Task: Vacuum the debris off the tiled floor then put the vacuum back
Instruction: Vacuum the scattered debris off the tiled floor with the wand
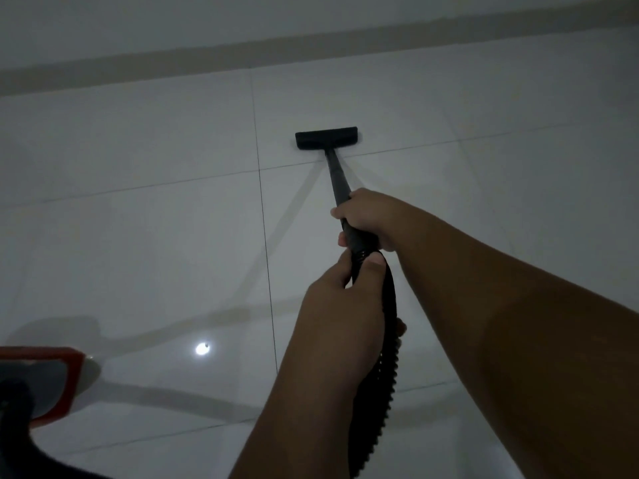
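Note:
A black vacuum wand (334,174) runs from my hands down to a flat black floor nozzle (326,137) that sits on the white tiled floor (155,236), just past a grout line. My right hand (366,217) grips the wand further along. Nearer to me, my left hand (342,305) grips the ribbed black hose (389,361) where it meets the wand. The hose hangs down behind my left forearm toward the bottom edge. I see no debris on the dim tiles.
The red and grey vacuum body (45,378) stands at the lower left, partly cut off by the frame. A beige skirting strip (242,53) runs along the wall beyond the nozzle. A bright light reflection (201,348) shines on the glossy tile.

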